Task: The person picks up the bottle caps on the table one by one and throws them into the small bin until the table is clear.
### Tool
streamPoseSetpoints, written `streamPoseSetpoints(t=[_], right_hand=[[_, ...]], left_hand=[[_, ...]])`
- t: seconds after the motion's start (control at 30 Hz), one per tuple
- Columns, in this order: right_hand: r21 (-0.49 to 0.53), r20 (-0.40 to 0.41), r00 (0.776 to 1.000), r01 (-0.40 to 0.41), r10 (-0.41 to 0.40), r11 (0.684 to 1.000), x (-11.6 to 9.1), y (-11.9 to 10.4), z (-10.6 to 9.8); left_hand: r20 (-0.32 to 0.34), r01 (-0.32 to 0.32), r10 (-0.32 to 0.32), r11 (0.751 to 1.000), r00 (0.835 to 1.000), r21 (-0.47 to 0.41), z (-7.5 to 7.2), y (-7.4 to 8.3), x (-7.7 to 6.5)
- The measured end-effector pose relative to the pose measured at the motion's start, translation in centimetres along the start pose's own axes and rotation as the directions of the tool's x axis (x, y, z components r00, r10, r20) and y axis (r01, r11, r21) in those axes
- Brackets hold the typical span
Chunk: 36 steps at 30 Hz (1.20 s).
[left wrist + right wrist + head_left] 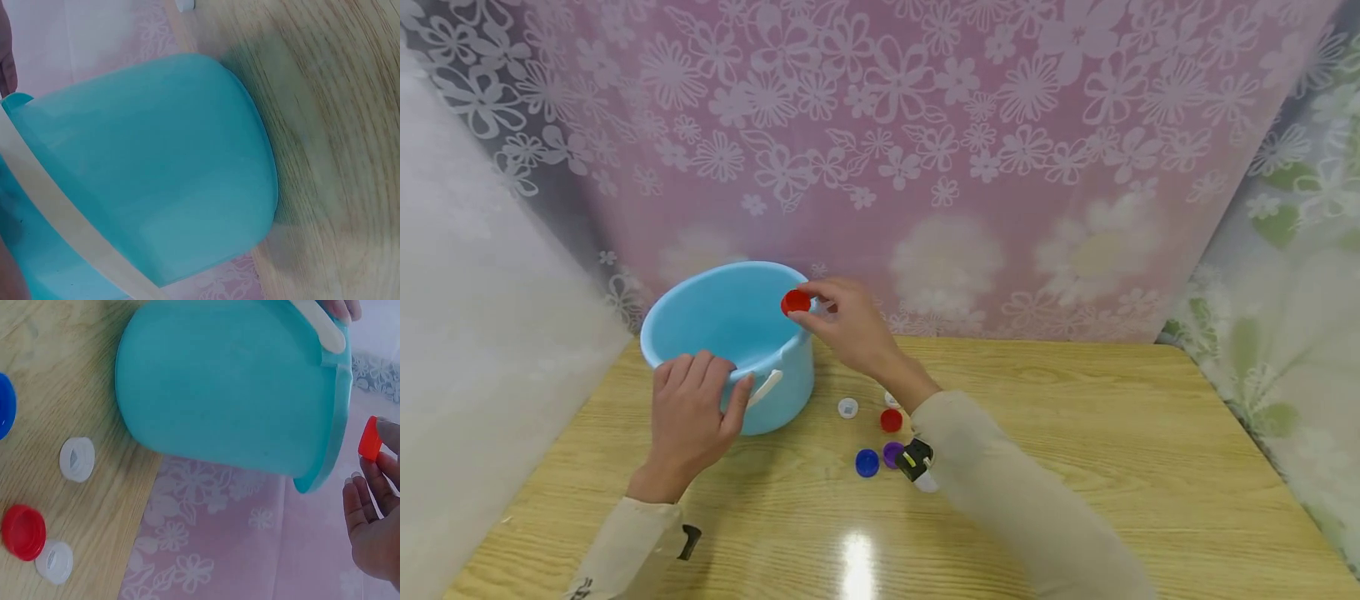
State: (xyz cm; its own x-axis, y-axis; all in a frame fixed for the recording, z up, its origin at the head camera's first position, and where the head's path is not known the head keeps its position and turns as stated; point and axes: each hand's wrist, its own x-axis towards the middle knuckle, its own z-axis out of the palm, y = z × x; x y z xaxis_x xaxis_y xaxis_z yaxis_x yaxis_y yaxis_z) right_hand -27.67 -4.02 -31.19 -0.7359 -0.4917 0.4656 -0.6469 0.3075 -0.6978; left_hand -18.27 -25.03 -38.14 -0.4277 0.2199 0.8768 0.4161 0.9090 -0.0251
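Two hands, head view: the left hand is curled on the bucket at its six o'clock; the right hand has a narrow grip, pinching a red cap at two o'clock. Loose caps lie on the bench, four o'clock of the bucket. Left wrist: a white handle crosses the bucket from nine o'clock toward seven. Right wrist: the red cap, at three o'clock, is apart from the bucket.

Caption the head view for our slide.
Left hand gripping the rim of a blue bucket, right hand pinching a red cap by the opening.
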Motion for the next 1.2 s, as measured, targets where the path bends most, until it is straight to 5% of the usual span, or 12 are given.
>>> streamPoseSetpoints(t=[0.43,0.77,1.2], right_hand=[[-0.232,0.072,0.997,0.024,-0.008,0.972,0.7,-1.0,2.8],[-0.259,0.066,0.996,-0.046,0.066,0.965,0.9,-1.9,3.6],[-0.391,0.046,0.994,-0.07,0.095,0.918,1.3,-1.6,4.7]], left_hand=[[-0.004,-0.01,0.01,1.0,1.0,-0.006,0.1,0.1,-0.1],[-0.01,-0.012,0.011,1.0,1.0,-0.012,0.1,0.2,0.0],[-0.007,-0.007,0.007,1.0,1.0,-0.005,0.1,-0.1,0.1]])
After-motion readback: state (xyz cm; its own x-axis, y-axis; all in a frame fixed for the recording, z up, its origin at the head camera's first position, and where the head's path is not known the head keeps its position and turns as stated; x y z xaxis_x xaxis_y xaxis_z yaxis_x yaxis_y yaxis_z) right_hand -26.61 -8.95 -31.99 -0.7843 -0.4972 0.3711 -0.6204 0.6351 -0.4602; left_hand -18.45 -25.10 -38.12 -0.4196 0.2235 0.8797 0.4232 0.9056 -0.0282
